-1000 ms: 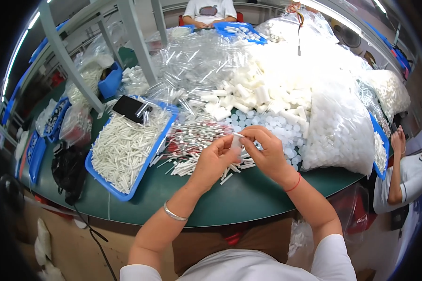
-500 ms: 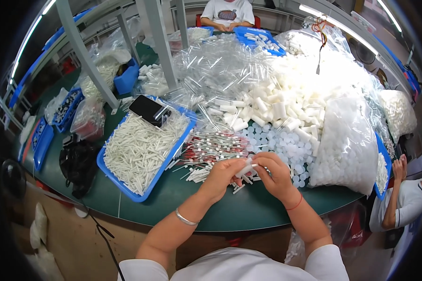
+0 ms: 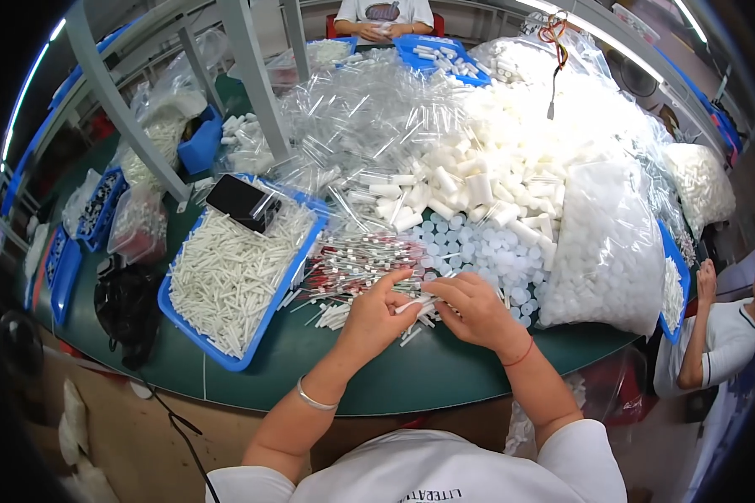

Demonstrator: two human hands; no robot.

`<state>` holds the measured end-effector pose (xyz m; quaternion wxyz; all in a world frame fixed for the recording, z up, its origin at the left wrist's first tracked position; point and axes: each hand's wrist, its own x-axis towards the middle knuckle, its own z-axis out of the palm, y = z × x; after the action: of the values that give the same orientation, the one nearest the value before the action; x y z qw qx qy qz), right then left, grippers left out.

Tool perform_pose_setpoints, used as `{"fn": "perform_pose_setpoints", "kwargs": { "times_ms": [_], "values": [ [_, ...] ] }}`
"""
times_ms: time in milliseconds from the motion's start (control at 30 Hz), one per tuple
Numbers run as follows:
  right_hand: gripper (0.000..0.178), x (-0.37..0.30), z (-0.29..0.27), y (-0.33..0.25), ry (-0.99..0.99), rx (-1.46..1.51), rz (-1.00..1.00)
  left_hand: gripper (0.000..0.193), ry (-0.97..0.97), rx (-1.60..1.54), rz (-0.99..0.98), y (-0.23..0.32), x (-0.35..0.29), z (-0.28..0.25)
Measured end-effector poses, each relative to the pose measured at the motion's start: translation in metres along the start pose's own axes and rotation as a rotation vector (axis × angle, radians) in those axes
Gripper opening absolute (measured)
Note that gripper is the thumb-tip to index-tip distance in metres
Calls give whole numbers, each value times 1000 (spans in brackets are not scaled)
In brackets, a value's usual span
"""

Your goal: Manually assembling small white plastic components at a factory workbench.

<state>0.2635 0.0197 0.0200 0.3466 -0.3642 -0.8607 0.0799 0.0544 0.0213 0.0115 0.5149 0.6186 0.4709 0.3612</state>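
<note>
Over the near middle of the green table (image 3: 310,381) my hands come close together. My left hand (image 3: 369,323) has its index finger raised apart from its thumb, beside a thin white stick (image 3: 406,307). My right hand (image 3: 476,312) has thumb and fingers drawn together at the stick's other end; its fingertips partly hide what they grip. Just beyond lie a heap of thin metal-and-white pieces with red parts (image 3: 361,261) and loose white sticks (image 3: 334,315). Round translucent caps (image 3: 461,250) spread beyond my right hand.
Left stands a blue tray (image 3: 233,364) of white sticks, a black box-shaped device (image 3: 235,201) on it. White foam-like cylinders (image 3: 478,189) and clear tubes (image 3: 352,113) fill the far middle. A clear bag (image 3: 604,251) bulges at right. Two other people sit around the table.
The view has shifted, moving the scene slightly left and down. My left index finger has lifted away from the thumb. The translucent piece between my hands no longer shows there.
</note>
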Motion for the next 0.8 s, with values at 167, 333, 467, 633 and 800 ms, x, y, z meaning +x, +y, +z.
{"fn": "perform_pose_setpoints", "kwargs": {
  "times_ms": [167,333,467,633,800],
  "values": [
    [47,5,-6,-19,-149,196,113,61,-22,-7,-8,4,-2,-2],
    [32,8,-3,-18,-121,164,40,56,-115,-147,-94,16,-6,-11],
    [25,3,-2,-9,68,204,139,28,441,341,180,32,-12,-54],
    [23,0,0,-7,89,249,273,27,655,977,289,-15,-10,-122],
    [23,-5,9,2,129,237,252,29,525,897,163,-34,-5,-136]
  ]
}}
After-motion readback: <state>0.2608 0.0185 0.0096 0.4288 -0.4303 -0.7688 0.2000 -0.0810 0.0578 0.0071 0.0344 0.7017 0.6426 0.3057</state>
